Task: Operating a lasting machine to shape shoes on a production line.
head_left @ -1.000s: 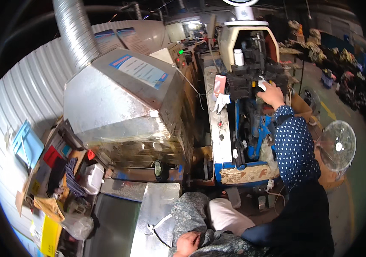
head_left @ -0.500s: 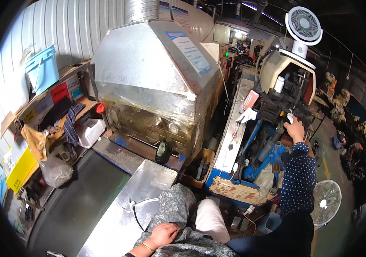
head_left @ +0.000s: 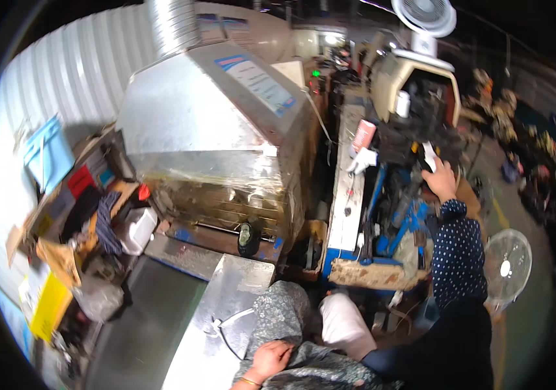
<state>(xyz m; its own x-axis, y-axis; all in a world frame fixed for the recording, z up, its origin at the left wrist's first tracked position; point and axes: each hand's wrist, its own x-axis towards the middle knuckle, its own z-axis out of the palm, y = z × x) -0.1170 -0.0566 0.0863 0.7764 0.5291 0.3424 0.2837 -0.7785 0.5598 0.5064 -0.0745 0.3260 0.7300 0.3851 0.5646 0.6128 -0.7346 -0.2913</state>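
Note:
My right hand (head_left: 442, 181) reaches out to a dark machine (head_left: 414, 140) at the right. Its fingers are closed at the lower end of a small white strip-like piece (head_left: 430, 156), whose exact kind is blurred. My left hand (head_left: 271, 359) lies loosely on the grey flowered cloth (head_left: 280, 315) over my lap, fingers laid along it, holding nothing. Blue metal parts (head_left: 410, 227) sit in the machine's frame below the right hand. Left of that hand, a crumpled white cloth or glove (head_left: 362, 160) lies on a long white ledge (head_left: 346, 218).
A big metal hood (head_left: 180, 107) stands ahead, with a dark belt (head_left: 144, 322) and a shiny metal plate (head_left: 216, 305) before it. Shelves with a blue bin (head_left: 48, 155) are at the left. A floor fan (head_left: 508, 266) stands at the right, and another fan (head_left: 424, 13) tops the machine.
The whole view has shifted and tilted, and is more blurred. More of the white piece shows beyond my right fingers. My left hand stays on my lap.

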